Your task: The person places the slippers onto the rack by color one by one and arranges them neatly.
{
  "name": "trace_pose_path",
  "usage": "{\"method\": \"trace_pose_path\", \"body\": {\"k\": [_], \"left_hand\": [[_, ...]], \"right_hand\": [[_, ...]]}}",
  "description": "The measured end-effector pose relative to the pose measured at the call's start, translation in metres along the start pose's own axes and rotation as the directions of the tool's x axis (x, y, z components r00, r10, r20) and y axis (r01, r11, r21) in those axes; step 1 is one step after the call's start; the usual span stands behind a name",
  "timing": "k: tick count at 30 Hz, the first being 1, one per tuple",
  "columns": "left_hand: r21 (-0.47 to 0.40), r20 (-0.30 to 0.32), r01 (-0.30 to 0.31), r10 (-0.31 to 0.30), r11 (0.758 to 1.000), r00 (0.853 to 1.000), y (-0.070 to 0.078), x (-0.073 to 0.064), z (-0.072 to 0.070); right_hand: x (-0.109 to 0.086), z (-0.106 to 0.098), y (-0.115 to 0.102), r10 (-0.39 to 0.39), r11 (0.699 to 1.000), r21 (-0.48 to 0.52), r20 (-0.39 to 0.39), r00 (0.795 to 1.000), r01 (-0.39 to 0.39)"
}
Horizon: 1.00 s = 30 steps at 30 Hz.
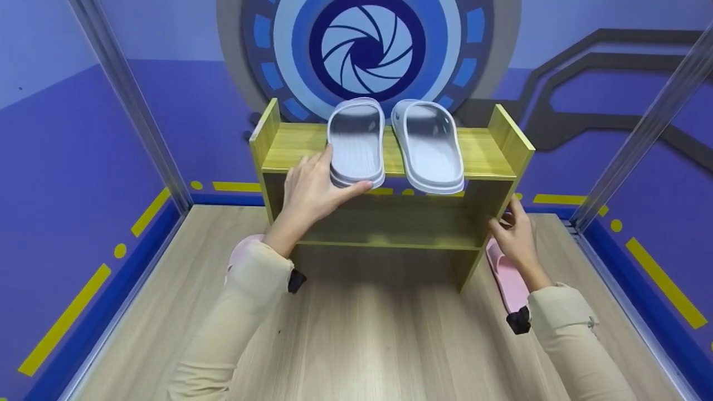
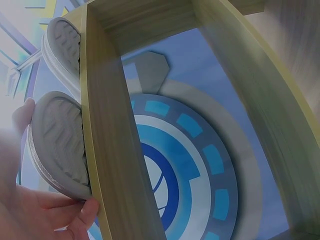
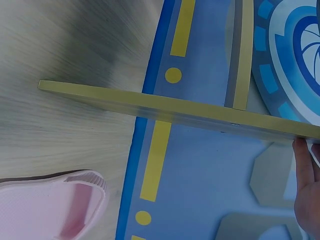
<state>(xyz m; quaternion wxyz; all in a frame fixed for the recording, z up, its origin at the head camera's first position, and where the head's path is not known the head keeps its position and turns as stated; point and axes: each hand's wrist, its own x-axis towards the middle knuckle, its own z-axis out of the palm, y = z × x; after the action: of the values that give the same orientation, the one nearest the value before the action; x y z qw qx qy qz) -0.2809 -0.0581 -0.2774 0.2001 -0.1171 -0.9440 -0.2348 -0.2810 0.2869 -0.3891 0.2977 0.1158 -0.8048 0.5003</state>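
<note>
Two light grey clogs stand side by side on the top board of a yellow-green wooden shoe rack (image 1: pixel 301 146), their heels jutting past its front edge. My left hand (image 1: pixel 312 186) holds the left clog (image 1: pixel 356 147), thumb at the heel and fingers along its left side. In the left wrist view the ridged sole of this clog (image 2: pixel 57 142) shows between thumb and fingers. The right clog (image 1: pixel 431 147) has no hand on it. My right hand (image 1: pixel 515 234) touches the outer face of the rack's right side panel (image 3: pixel 190 110) with its fingertips.
A pink slipper (image 1: pixel 508 278) lies on the wooden floor right of the rack, partly under my right arm. Another pink item (image 1: pixel 244 245) is mostly hidden behind my left sleeve. A blue patterned wall (image 1: pixel 189 111) stands behind the rack, with metal posts (image 1: pixel 133 106) at the corners.
</note>
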Motion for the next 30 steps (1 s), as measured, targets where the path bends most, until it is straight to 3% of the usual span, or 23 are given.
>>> {"method": "trace_pose_path", "body": {"k": [5,9,12,16,19,21,24,30], "left_hand": [[-0.024,-0.026,-0.012,0.011,1.000,1.000,-0.003,-0.002,0.000],[-0.076,-0.142,-0.065,0.054,0.995,0.988,-0.013,-0.007,0.000],[-0.129,-0.293,-0.158,0.115,0.979,0.949,-0.025,-0.010,0.002],[-0.175,-0.476,-0.287,0.175,0.942,0.862,-0.045,-0.014,0.005],[-0.195,-0.556,-0.333,0.175,0.923,0.812,-0.060,-0.018,0.006],[-0.207,-0.585,-0.338,0.161,0.918,0.795,-0.071,-0.020,0.007],[-0.224,-0.609,-0.321,0.125,0.920,0.783,-0.088,-0.025,0.009],[-0.201,-0.649,-0.229,0.046,0.952,0.760,-0.123,-0.035,0.016]], "right_hand": [[-0.001,0.000,-0.002,0.011,0.999,-0.037,-0.008,1.000,-0.011],[-0.001,0.000,-0.002,0.016,0.998,-0.059,-0.010,1.000,-0.017],[-0.001,-0.001,-0.002,0.019,0.998,-0.062,-0.010,1.000,-0.020],[0.000,-0.002,-0.003,0.022,0.997,-0.068,-0.011,1.000,-0.023],[-0.001,-0.002,-0.003,0.023,0.997,-0.074,-0.014,1.000,-0.024],[-0.001,-0.002,-0.003,0.024,0.997,-0.073,-0.013,1.000,-0.025],[-0.001,-0.002,-0.003,0.021,0.997,-0.076,-0.013,1.000,-0.022],[0.000,-0.001,0.000,0.007,0.999,-0.035,-0.014,1.000,-0.007]]}}
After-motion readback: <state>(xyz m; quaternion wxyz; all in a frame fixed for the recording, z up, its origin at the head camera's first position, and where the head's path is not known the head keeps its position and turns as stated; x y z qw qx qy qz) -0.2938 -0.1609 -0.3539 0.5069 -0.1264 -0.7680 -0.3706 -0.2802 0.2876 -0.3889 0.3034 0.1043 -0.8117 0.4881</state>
